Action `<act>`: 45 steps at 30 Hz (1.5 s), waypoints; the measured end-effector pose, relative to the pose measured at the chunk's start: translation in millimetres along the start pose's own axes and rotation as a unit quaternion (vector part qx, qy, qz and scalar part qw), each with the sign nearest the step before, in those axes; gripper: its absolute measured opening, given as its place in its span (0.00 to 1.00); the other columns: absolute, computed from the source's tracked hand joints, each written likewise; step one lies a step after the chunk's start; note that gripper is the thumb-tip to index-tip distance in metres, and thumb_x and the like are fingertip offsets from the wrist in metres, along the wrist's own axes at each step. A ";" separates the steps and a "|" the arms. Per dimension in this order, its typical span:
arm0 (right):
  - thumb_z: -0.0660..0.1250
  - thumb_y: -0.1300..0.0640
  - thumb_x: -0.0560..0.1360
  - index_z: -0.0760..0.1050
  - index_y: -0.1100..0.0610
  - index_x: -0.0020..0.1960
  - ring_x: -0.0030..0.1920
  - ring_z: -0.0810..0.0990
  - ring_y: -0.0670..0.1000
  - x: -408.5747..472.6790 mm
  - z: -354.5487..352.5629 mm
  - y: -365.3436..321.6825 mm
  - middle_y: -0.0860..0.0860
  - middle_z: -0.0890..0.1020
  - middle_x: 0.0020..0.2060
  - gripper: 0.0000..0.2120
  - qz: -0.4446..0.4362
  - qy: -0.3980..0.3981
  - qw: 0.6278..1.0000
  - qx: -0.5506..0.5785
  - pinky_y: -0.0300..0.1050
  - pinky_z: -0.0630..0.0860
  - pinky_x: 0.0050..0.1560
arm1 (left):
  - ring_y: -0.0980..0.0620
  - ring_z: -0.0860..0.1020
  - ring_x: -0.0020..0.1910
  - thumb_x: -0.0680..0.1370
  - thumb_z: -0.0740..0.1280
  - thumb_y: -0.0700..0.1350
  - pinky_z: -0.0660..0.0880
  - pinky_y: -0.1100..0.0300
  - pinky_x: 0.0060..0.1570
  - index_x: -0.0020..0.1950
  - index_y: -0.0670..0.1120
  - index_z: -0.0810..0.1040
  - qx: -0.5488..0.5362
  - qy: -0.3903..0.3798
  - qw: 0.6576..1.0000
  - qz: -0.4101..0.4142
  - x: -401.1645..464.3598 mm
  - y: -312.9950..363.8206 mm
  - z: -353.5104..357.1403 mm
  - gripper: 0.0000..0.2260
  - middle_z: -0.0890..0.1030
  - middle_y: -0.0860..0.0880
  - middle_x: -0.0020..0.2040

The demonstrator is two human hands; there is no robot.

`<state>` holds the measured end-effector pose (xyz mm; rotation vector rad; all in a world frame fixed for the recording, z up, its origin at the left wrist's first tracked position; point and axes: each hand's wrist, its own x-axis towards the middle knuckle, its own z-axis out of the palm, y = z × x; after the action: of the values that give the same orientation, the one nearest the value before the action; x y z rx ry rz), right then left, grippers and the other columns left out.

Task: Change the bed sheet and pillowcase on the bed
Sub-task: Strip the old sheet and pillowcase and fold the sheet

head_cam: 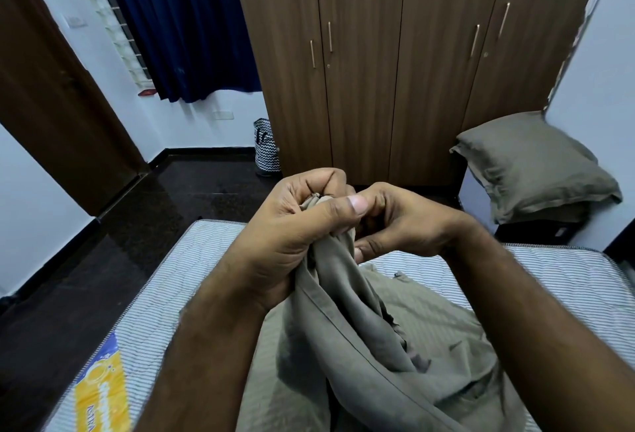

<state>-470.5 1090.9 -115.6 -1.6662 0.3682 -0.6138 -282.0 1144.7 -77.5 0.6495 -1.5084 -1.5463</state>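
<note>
Olive-drab cotton, bunched at a corner: that's what both hands have. My left hand is closed tight on a gathered edge of the sheet, thumb pressed flat over the top of the wad. My right hand is curled in against it from the other side, fingers pinching the same bunch; how much cloth it really has I can't tell, the left thumb hides the contact.

Below the grip the sheet hangs in a twisted rope, hemmed border visible, then spreads in a heap on the bare striped mattress. Mattress is uncovered out to the left and right of the heap.

Judgement: I'm hunting a corner before spreading. To do it well:
- keep the left pinch fixed as anchor
- walk the right fingers along the hem, not the body of the cloth
- untwist before pulling apart, else the rope tightens
- lift clear of the heap so weight drops the folds out

Beyond the grip, up right: pillow in matching olive case, parked off the bed by the wardrobe. Leave it until the sheet is down.
</note>
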 end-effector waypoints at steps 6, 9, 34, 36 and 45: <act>0.70 0.75 0.74 0.80 0.68 0.54 0.52 0.80 0.62 -3.5 -2.5 3.7 0.64 0.82 0.49 0.10 0.037 0.048 0.998 -0.014 0.62 0.75 0.58 | 0.44 0.65 0.37 0.76 0.72 0.44 0.64 0.52 0.37 0.32 0.43 0.68 0.167 0.031 0.985 -0.004 -3.5 5.4 -3.3 0.17 0.66 0.31 0.35; 0.72 0.70 0.74 0.81 0.68 0.53 0.49 0.82 0.59 -5.4 -1.0 1.7 0.65 0.83 0.47 0.08 0.036 0.148 0.987 -0.057 0.52 0.80 0.52 | 0.46 0.66 0.34 0.75 0.76 0.46 0.64 0.53 0.34 0.35 0.40 0.68 0.272 0.062 0.960 0.006 -6.4 7.4 -9.0 0.19 0.68 0.33 0.34; 0.69 0.58 0.76 0.74 0.63 0.57 0.39 0.69 0.51 -8.0 35.9 51.1 0.58 0.71 0.41 0.12 -0.042 0.165 0.978 0.118 0.44 0.67 0.38 | 0.59 0.70 0.30 0.82 0.68 0.43 0.67 0.67 0.33 0.32 0.44 0.74 0.235 0.010 0.972 -0.029 -3.4 -13.7 -17.1 0.18 0.72 0.54 0.29; 0.67 0.61 0.76 0.68 0.74 0.62 0.45 0.73 0.54 -4.8 35.6 66.0 0.60 0.74 0.46 0.21 -0.035 0.147 0.978 0.147 0.43 0.74 0.45 | 0.58 0.69 0.31 0.81 0.70 0.45 0.67 0.67 0.33 0.32 0.45 0.75 0.216 0.008 0.976 -0.019 -3.6 -13.2 -17.0 0.17 0.72 0.52 0.30; 0.75 0.35 0.69 0.74 0.55 0.50 0.36 0.68 0.53 -11.3 23.2 88.2 0.57 0.71 0.39 0.26 0.018 0.215 0.975 0.044 0.49 0.65 0.33 | 0.56 0.65 0.28 0.75 0.77 0.47 0.61 0.62 0.28 0.32 0.44 0.76 0.335 0.165 0.928 0.012 0.4 -22.0 -42.5 0.16 0.68 0.53 0.26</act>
<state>-457.5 1099.2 -206.2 -1.4316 0.6711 -0.9539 -251.3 1120.0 -104.5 1.2033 -1.7572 -0.8134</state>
